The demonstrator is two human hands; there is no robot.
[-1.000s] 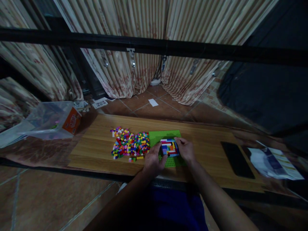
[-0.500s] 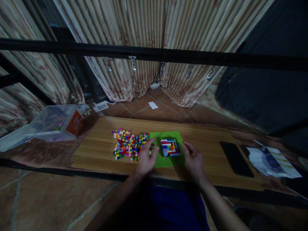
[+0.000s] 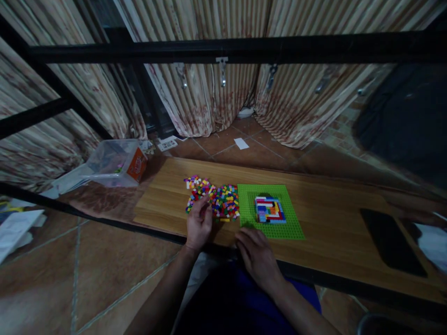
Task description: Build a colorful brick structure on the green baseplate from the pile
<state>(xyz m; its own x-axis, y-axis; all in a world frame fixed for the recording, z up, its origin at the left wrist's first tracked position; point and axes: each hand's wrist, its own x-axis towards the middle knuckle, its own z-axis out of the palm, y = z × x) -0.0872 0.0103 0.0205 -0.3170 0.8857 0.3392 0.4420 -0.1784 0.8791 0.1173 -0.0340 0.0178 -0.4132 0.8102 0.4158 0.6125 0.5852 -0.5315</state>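
My left hand (image 3: 199,223) is over the near side of a loose pile of small coloured toy bricks (image 3: 225,200). Its fingers are loosely bent, with a gap between thumb and forefinger, and no brick shows in it. A green studded baseplate (image 3: 291,228) lies to the right of the pile. On it stands a low, roughly square brick build (image 3: 270,210) in blue, white, red, yellow and orange. By the plate's near left corner is my right hand (image 3: 257,257), fingers curled together; whatever they might hold is hidden.
The wooden board (image 3: 324,204) carries a black phone-like slab (image 3: 393,242) on the right. Beyond its left end is a clear plastic box (image 3: 113,163) with an orange label. A dark rail (image 3: 223,51) crosses in front of the curtains (image 3: 209,102). White packaging (image 3: 433,244) lies far right.
My left hand has moved left from the baseplate's edge to the brick pile. My right hand has left the plate's right side for its near left corner. The view has swung left.
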